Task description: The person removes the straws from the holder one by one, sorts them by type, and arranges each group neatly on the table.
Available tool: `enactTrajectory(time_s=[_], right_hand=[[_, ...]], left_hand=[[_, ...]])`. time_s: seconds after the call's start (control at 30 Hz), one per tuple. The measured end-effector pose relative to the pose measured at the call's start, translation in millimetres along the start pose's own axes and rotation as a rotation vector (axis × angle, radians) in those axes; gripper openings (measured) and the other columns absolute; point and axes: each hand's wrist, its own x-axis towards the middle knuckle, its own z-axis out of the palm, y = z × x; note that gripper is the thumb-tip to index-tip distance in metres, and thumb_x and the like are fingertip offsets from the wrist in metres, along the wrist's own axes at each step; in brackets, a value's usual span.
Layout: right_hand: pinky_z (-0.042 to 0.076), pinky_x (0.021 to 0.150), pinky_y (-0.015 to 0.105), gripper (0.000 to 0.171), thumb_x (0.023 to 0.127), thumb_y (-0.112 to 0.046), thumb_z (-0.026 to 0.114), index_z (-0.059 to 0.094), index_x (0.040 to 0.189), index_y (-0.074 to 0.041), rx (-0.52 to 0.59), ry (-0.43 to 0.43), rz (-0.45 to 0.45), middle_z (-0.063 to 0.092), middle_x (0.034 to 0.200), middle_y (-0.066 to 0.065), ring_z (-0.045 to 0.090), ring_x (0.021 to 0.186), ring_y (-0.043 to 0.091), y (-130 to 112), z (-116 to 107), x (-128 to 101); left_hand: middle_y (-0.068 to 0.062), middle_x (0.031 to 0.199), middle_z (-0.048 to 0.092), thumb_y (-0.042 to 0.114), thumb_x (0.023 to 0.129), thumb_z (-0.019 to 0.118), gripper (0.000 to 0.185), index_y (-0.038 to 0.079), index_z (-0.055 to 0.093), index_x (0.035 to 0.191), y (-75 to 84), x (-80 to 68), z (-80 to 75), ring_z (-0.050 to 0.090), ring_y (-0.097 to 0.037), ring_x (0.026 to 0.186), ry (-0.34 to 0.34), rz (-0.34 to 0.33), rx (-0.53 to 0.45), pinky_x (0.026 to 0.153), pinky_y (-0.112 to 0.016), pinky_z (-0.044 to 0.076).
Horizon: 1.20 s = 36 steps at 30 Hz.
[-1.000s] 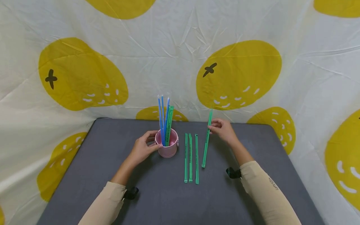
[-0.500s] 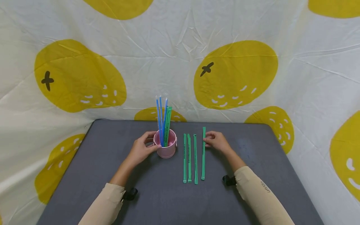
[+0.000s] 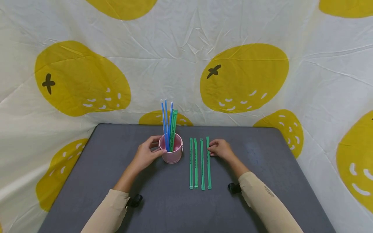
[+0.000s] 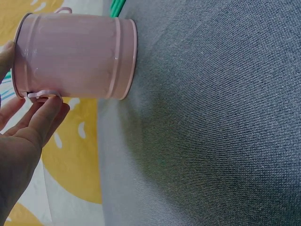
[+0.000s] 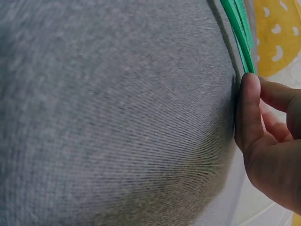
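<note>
My left hand [image 3: 144,156] grips the small pink pail [image 3: 172,158], fingers behind it and thumb at the near rim. Its side handle [image 4: 44,95] is by my fingers in the left wrist view. Blue straws [image 3: 163,121] in clear wrappers and green-wrapped straws [image 3: 174,124] stand in it, leaning. To its right, my right hand [image 3: 222,149] pinches a green-wrapped straw [image 3: 209,171] near its far end, low at the table. That straw is rightmost in a row beside three more green-wrapped straws, the nearest being this one [image 3: 202,168]. Thumb and finger [image 5: 252,89] cover its tip in the right wrist view.
A dark grey table [image 3: 175,210] lies under everything. Its far edge meets a white cloth backdrop [image 3: 163,38] printed with yellow fruit. A black wrist camera [image 3: 135,200] sits at my left cuff, and another black wrist camera [image 3: 234,188] at my right.
My right hand has come down and left with its green straw, from raised and tilted to lined up beside the others. The left hand and pail stay put.
</note>
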Motion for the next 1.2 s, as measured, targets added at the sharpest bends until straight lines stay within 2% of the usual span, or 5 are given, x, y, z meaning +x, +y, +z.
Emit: enactTrajectory(time_s=[0.33,0.67,0.87,1.03,1.2], right_hand=[[0.063,0.062,0.030,0.020,0.094,-0.003,0.073,0.069,0.110,0.007,-0.096,0.024,-0.011,0.078,0.093,0.018,0.073,0.066,0.015,-6.1,3.6,-4.3],[0.063,0.061,0.030,0.018,0.092,-0.007,0.076,0.070,0.106,0.004,-0.206,0.030,-0.024,0.077,0.087,0.013,0.072,0.064,0.015,-9.3,5.7,-5.8],[0.063,0.062,0.032,0.024,0.092,-0.008,0.076,0.069,0.110,0.006,-0.283,0.033,-0.056,0.077,0.087,0.013,0.072,0.065,0.016,-10.3,3.1,-6.3],[0.058,0.060,0.029,0.024,0.093,-0.014,0.077,0.072,0.111,0.001,-0.358,0.060,-0.143,0.076,0.087,0.008,0.069,0.067,0.014,-10.6,-3.6,-3.6],[0.058,0.072,0.035,0.027,0.096,-0.020,0.075,0.073,0.117,-0.004,-0.353,0.063,-0.286,0.076,0.100,0.008,0.070,0.086,0.020,-20.6,-7.8,0.7]], left_hand=[[-0.018,0.133,0.066,0.024,0.088,0.085,0.060,0.012,0.058,0.140,0.3,-0.8,-0.7,0.066,-0.044,0.122,0.005,0.003,-0.001,0.101,-0.057,0.056],[-0.016,0.132,0.067,0.024,0.087,0.085,0.059,0.013,0.059,0.139,1.9,0.1,-1.3,0.067,-0.040,0.120,0.007,0.002,0.002,0.100,-0.054,0.057],[-0.017,0.132,0.067,0.024,0.087,0.085,0.059,0.013,0.059,0.139,1.5,0.2,0.5,0.067,-0.041,0.121,-0.001,-0.001,-0.002,0.100,-0.056,0.056],[-0.018,0.133,0.066,0.025,0.087,0.085,0.061,0.012,0.058,0.140,1.3,-0.4,1.1,0.066,-0.044,0.121,-0.001,0.001,-0.006,0.100,-0.058,0.056],[-0.019,0.133,0.066,0.024,0.087,0.086,0.062,0.011,0.058,0.140,1.8,-1.1,0.5,0.066,-0.044,0.120,0.004,0.008,-0.002,0.100,-0.058,0.056]])
